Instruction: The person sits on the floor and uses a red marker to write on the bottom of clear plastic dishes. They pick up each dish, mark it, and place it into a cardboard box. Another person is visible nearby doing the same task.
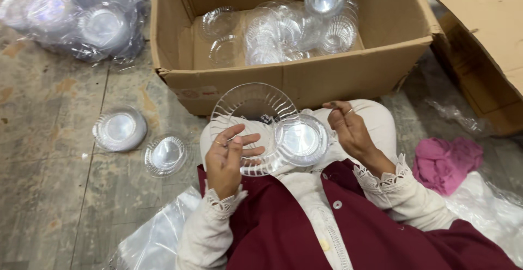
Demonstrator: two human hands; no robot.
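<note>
Clear plastic plates held over the lap, in front of an open cardboard box [348,79].

Left hand [226,158] grips the larger ribbed plate [248,109] by its lower edge, fingers curled onto it; right hand [348,128] pinches the rim of the smaller plate [301,139], which overlaps the larger one. 2 more plates [120,129] lie on the floor at left; a pink cloth [444,161] sits at right.

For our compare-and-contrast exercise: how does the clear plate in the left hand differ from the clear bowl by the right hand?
The fluted plate is wider and flatter; the small bowl is narrower and deeper. The left hand grips the plate's edge, while the right hand touches the bowl's rim. The bowl overlaps the plate's front. Both are transparent, ribbed plastic.
</note>
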